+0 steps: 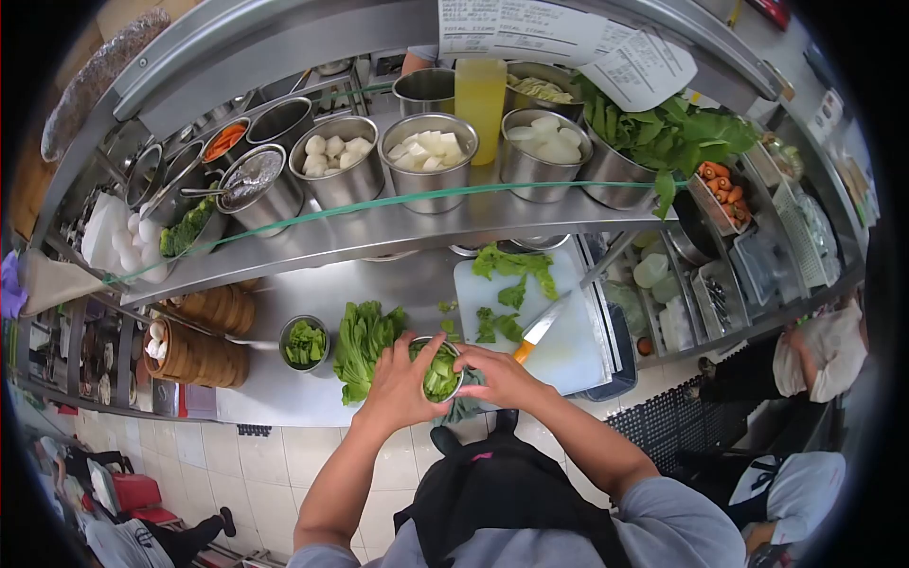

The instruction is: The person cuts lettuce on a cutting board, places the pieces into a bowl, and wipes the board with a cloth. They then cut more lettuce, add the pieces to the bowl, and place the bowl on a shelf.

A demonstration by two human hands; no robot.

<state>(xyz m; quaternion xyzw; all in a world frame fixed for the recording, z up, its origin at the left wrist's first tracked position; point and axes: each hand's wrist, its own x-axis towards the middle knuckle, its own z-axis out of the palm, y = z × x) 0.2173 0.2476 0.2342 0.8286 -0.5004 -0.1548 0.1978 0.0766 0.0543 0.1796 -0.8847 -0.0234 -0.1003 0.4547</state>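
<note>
From the head camera, both hands cupped a small steel bowl of chopped greens (440,371) at the tabletop (284,388) edge: left hand (398,383) and right hand (500,376) fingers curled around its rim. A knife (542,328) lay on the cutting board (568,341) just beyond.

Steel counter (284,388), shelf (398,232) above, seemingly pale tiled floor (284,454).
</note>
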